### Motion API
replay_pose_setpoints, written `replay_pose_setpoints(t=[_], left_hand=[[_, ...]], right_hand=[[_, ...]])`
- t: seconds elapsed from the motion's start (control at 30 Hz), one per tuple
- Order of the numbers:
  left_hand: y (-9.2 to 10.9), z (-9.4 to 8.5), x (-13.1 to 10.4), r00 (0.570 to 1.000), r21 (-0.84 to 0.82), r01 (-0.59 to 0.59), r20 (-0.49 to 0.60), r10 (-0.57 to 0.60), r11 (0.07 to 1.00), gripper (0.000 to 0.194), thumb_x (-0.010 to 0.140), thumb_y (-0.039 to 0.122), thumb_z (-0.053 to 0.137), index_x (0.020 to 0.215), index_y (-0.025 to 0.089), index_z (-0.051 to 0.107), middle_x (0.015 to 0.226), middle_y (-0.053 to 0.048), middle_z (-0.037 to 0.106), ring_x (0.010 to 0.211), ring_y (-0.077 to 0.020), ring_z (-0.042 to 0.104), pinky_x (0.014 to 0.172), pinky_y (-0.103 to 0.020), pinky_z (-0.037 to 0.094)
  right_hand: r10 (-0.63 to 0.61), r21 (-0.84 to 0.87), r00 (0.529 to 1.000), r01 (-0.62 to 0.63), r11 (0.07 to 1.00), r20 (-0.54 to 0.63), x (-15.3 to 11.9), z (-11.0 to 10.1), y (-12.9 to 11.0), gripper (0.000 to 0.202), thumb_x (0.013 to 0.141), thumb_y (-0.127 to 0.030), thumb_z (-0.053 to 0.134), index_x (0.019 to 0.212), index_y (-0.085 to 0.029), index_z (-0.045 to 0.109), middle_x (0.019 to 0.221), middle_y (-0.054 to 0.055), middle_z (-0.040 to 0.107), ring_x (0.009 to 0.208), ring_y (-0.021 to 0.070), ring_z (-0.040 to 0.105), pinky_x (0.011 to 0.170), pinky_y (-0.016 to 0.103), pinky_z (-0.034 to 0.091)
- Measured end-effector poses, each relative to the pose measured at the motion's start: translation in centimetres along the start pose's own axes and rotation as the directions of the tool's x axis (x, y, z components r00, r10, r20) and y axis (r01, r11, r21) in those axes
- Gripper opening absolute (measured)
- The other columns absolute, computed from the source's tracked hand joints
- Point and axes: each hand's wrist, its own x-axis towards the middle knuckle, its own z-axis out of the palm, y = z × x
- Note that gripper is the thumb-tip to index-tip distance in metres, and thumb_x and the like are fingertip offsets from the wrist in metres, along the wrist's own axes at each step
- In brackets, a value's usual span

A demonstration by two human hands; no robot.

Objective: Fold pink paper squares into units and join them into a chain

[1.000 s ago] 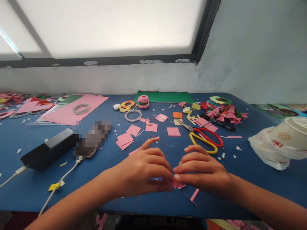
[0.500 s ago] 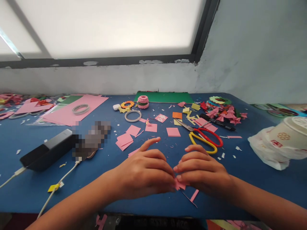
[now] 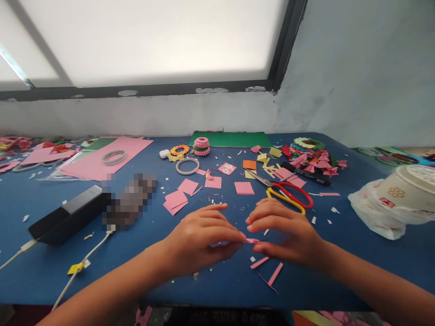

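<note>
My left hand [image 3: 210,233] pinches a small folded piece of pink paper [image 3: 252,241] between thumb and forefinger, above the near part of the blue table. Just to the right, my right hand [image 3: 287,231] has its thumb and fingers apart. Its thumb tip is close to the paper's free end; whether it touches cannot be made out. Beyond that hand lie scissors [image 3: 285,190] with red and yellow handles. Pink paper squares [image 3: 244,188] are spread farther back, and narrow pink strips [image 3: 275,274] lie below the hands.
A power bank [image 3: 70,213] with a cable lies at left. Tape rolls [image 3: 187,166] and pink sheets [image 3: 102,165] lie farther back. Folded paper pieces [image 3: 312,156] are heaped at back right, beside a black marker [image 3: 311,174]. A bagged paper cup [image 3: 401,194] stands at right.
My right hand has drawn slightly away from the left and its fingers have parted. The pink paper, earlier between both hands, now sticks out flat from my left fingertips.
</note>
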Motion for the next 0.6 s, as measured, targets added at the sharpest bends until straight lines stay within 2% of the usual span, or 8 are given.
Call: replay_pose_setpoints(t=[0.1, 0.17, 0.43, 0.6], left_hand=[[-0.14, 0.37, 0.0, 0.994, -0.032, 0.09, -0.053, -0.091, 0.995, 0.009, 0.078, 0.012, 0.062, 0.086, 0.014, 0.065, 0.073, -0.002, 0.071, 0.066, -0.0107, 0.065, 0.088, -0.032, 0.05], [-0.23, 0.53, 0.02, 0.992, -0.044, 0.108, -0.059, -0.11, 0.993, 0.009, 0.078, 0.012, 0.063, 0.086, 0.013, 0.066, 0.074, -0.004, 0.072, 0.065, -0.011, 0.065, 0.086, -0.031, 0.051], [-0.56, 0.75, -0.1, 0.996, -0.033, 0.062, -0.055, -0.064, 0.998, 0.01, 0.082, 0.013, 0.059, 0.088, 0.014, 0.067, 0.079, -0.005, 0.073, 0.068, -0.0124, 0.067, 0.08, -0.03, 0.053], [-0.62, 0.81, -0.04, 0.996, 0.009, 0.088, 0.004, -0.088, 0.996, 0.014, 0.085, 0.016, 0.054, 0.086, 0.013, 0.068, 0.075, -0.006, 0.073, 0.067, -0.0147, 0.067, 0.07, -0.027, 0.054]], right_hand=[[0.049, 0.019, 0.999, -0.049, 0.999, 0.001, -0.03, -0.11, 0.18, 0.007, 0.086, -0.022, 0.057, 0.085, -0.017, 0.062, 0.077, 0.002, 0.066, 0.073, 0.0115, 0.06, 0.079, 0.03, 0.046], [0.05, 0.022, 0.999, -0.05, 0.998, 0.01, -0.1, 0.06, 0.27, 0.007, 0.087, -0.019, 0.055, 0.086, -0.018, 0.062, 0.076, 0.001, 0.066, 0.071, 0.011, 0.059, 0.079, 0.03, 0.046], [-0.005, -0.062, 1.0, 0.007, 0.998, 0.023, -0.19, 0.4, 0.16, 0.011, 0.088, -0.017, 0.051, 0.089, -0.017, 0.062, 0.079, 0.003, 0.068, 0.071, 0.0117, 0.059, 0.077, 0.031, 0.045], [0.087, -0.037, 0.99, -0.083, 0.996, 0.109, -0.41, 0.69, 0.08, 0.011, 0.088, -0.016, 0.052, 0.087, -0.016, 0.063, 0.078, 0.002, 0.067, 0.071, 0.0122, 0.057, 0.074, 0.03, 0.043]])
